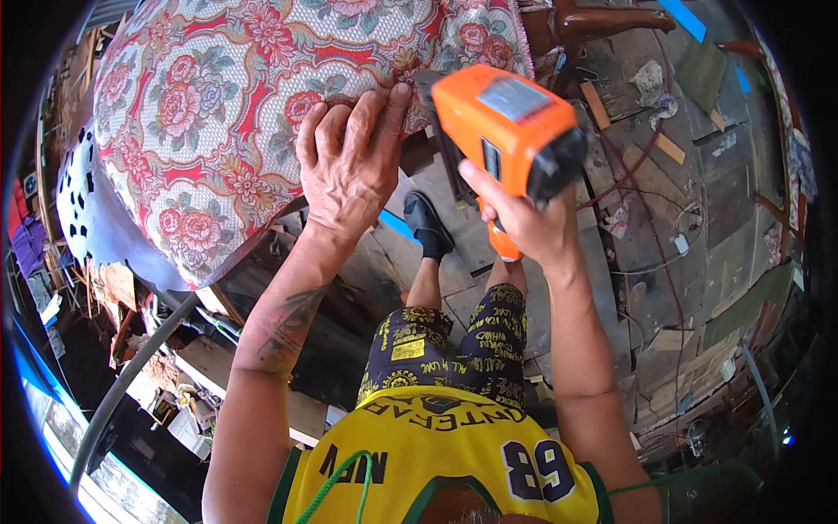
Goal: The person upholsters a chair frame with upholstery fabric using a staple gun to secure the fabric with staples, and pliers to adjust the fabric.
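Observation:
A floral fabric (236,113) in red, cream and green covers a broad padded piece at the upper left. My left hand (349,162) lies on it near its edge, fingers stretched out and pressing down. In my right hand (528,214) is an orange staple gun (493,122) with a black rear end, my fingers wrapped round its handle. Its dark nose meets the fabric's edge just right of my left fingertips; whether it touches cannot be made out. The grip's lower end shows below my hand.
Brown wooden legs (602,19) stick out at the top right. On the plank floor (642,288) lie a dark red hose (668,262), wood offcuts (670,148) and scraps. A grey tube (131,371) and piled debris stand at the left. My foot (428,227) is below the fabric edge.

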{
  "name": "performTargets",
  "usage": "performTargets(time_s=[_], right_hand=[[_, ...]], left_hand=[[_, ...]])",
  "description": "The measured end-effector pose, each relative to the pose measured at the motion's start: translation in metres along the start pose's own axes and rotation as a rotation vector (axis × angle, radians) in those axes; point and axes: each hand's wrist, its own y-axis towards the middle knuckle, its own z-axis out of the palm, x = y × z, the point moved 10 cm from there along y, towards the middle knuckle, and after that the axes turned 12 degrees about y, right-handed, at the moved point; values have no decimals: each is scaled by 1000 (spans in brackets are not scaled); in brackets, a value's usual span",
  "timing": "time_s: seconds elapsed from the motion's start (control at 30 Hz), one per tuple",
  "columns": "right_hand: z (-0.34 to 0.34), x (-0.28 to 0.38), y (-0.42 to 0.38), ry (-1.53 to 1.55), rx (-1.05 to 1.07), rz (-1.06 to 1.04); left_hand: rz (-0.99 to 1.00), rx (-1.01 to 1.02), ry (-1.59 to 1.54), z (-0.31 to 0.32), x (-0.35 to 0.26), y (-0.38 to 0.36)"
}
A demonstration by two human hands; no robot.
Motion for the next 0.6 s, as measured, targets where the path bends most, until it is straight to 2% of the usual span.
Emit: performTargets(time_s=[0.07, 0.1, 0.17, 0.23, 0.3, 0.33, 0.37, 0.4, 0.43, 0.5, 0.57, 0.6], right_hand=[[-13, -2, -19, -139, -54, -70], [-19, -3, -27, -88, -79, -39], [-32, -8, -45, -195, -91, -14], [-41, -8, -60, -278, -82, -23], [-35, 11, -73, -568, -38, -238], [-46, -6, -78, -343, -132, -43], [-45, -7, -81, -331, -144, -42], [-44, -5, -84, -301, -157, -60], [-44, -3, -88, -271, -167, -79], [-42, -4, -95, -270, -128, -127], [-33, -6, -103, -491, -111, -268], [-29, -12, -109, -522, -76, -266]], left_hand=[[6, -6, 8, 0, 2, -4], [9, -9, 6, -2, 3, -3], [17, -37, 22, -11, 6, -2], [27, 25, 13, -15, 11, 4], [9, 26, -128, -23, 25, 22], [-5, 49, -174, -20, 34, 32], [-20, 74, -220, -18, 40, 42], [-109, 207, -309, -13, 49, 52], [-112, 265, -321, -7, 54, 58], [-299, 474, -534, 5, 65, 61], [-277, 487, -553, 6, 67, 64], [-264, 501, -584, 7, 65, 65]])
